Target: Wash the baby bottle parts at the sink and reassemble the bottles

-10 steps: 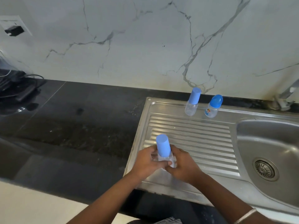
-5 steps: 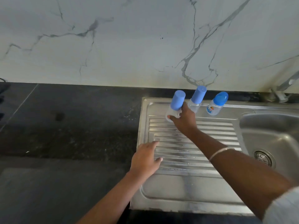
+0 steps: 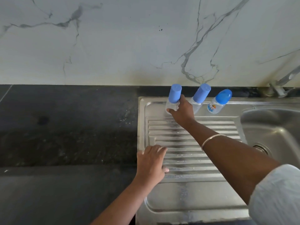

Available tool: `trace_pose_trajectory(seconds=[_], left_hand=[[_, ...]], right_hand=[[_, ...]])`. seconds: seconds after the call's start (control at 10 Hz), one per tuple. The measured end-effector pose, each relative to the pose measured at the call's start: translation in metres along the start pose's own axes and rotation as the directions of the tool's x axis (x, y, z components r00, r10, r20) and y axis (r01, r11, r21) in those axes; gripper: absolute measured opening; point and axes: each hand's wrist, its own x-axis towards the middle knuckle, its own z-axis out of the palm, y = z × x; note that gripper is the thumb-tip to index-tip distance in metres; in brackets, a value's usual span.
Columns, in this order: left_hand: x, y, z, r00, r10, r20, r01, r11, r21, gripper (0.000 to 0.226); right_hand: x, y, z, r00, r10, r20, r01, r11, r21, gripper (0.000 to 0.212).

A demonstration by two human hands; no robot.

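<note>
Gripping leftmost bottle [image 3: 172, 101] at drainboard's [image 3: 186, 192] back: right hand [image 3: 182, 113] fingers; left hand [image 3: 150, 163] flat, spread.

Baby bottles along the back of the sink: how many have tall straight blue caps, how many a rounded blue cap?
Tall straight caps: 2, the bottle the right hand holds and the middle bottle.
Rounded cap: 1, the printed bottle.
Total: 3.

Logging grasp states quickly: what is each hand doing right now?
Left hand: open, resting flat on the drainboard.
Right hand: gripping the clear body of the leftmost bottle.
</note>
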Motion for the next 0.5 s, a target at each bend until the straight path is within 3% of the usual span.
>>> trace_pose_trajectory(seconds=[0.1, 0.3, 0.4, 0.5], left_hand=[[0.003, 0.005, 0.000, 1.000, 0.011, 0.010, -0.011, 1.000, 0.002, 0.062], [0.005, 0.015, -0.005, 0.999, -0.038, 0.023, 0.038, 0.999, 0.008, 0.062], [0.004, 0.020, -0.009, 0.998, -0.064, 0.028, 0.064, 0.998, 0.014, 0.059], [0.000, 0.028, -0.012, 0.992, -0.118, 0.032, 0.117, 0.992, 0.040, 0.051]], right_hand=[[-0.001, 0.002, 0.003, 0.999, 0.035, -0.018, -0.035, 0.999, 0.024, 0.056], [-0.016, 0.007, 0.003, 0.986, 0.166, 0.004, -0.165, 0.976, 0.140, 0.095], [-0.046, 0.013, -0.001, 0.979, 0.198, -0.040, -0.189, 0.968, 0.166, 0.087], [-0.081, 0.024, -0.009, 0.972, 0.162, -0.169, -0.146, 0.984, 0.103, 0.067]])
